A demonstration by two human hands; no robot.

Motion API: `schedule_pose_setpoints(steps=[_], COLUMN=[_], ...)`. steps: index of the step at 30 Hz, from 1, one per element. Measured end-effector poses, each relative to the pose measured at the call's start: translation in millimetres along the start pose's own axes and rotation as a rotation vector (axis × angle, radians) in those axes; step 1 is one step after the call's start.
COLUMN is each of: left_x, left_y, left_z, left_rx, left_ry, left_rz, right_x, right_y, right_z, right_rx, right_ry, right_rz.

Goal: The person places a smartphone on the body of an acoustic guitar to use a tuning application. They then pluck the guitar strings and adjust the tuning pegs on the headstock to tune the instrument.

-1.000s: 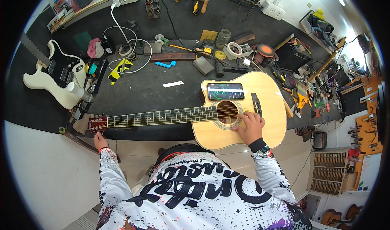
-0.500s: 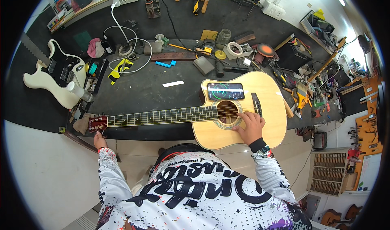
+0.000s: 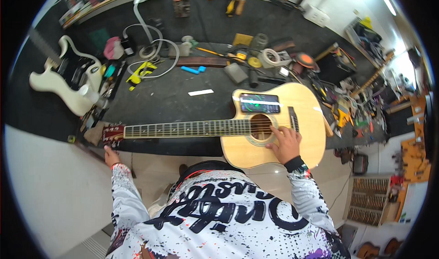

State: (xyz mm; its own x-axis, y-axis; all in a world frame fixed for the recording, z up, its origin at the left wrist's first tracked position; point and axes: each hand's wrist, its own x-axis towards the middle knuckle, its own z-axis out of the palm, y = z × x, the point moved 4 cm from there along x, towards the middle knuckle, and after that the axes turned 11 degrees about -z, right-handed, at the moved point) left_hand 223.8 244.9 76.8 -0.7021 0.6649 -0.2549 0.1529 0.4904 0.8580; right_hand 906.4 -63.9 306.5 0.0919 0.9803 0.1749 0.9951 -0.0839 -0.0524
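Observation:
An acoustic guitar [image 3: 233, 152] with a pale top lies face up along the bench's near edge, its neck pointing left. My left hand [image 3: 111, 156] is at the near edge of the red-brown headstock [image 3: 113, 133], fingers closed at a tuning peg, which they mostly hide. Over the strings beside the soundhole [image 3: 259, 120], my right hand [image 3: 287, 144] has its fingers apart, with fingertips at the strings and nothing held. A phone [image 3: 259, 103] with a green dial on its dark screen rests on the guitar's top, above the soundhole.
A white electric guitar body [image 3: 57, 87] lies at the left. Farther back on the dark bench [image 3: 160, 99] are a blue plastic tool [image 3: 193, 70], a white strip [image 3: 200, 92], a grey block [image 3: 236, 73] and tape rolls [image 3: 270, 57]. Tools crowd the right side.
The whole view has shifted slightly, so the bench and guitar sit a little farther right. Both hands stay at the same parts of the guitar.

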Motion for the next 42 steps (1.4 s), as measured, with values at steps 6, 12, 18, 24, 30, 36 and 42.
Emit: schedule_pose_setpoints(steps=[6,12,18,24,30,36,42], left_x=[-1.3,-56.7,-70.4,19.1,20.4,49.8,-17.1], left_y=[11.0,55.6,73.6,-18.7,-2.8,-10.3,30.5], left_z=[-7.0,-19.1,-5.5,25.8,20.5,-17.8,9.8], left_rx=[0.248,0.586,1.002,-0.500,-0.602,0.235,0.707], left_ry=[0.047,0.109,0.128,-0.501,-0.702,-0.058,0.157], left_rz=[0.384,0.448,0.638,-0.460,-0.776,0.200,0.682], right_x=[-1.2,-4.2,-7.3,-7.7,-5.4,2.6,-8.7], right_y=[4.1,4.0,6.2,4.2,0.2,-3.7,2.8], right_z=[2.6,10.2,8.0,5.8,7.5,5.3,6.0], right_rx=[0.006,-0.016,-0.045,-0.050,-0.012,0.027,0.007], right_ry=[0.005,0.017,-0.009,0.037,0.023,0.036,0.026], right_rz=[0.038,0.035,0.076,0.082,0.096,0.086,0.129])
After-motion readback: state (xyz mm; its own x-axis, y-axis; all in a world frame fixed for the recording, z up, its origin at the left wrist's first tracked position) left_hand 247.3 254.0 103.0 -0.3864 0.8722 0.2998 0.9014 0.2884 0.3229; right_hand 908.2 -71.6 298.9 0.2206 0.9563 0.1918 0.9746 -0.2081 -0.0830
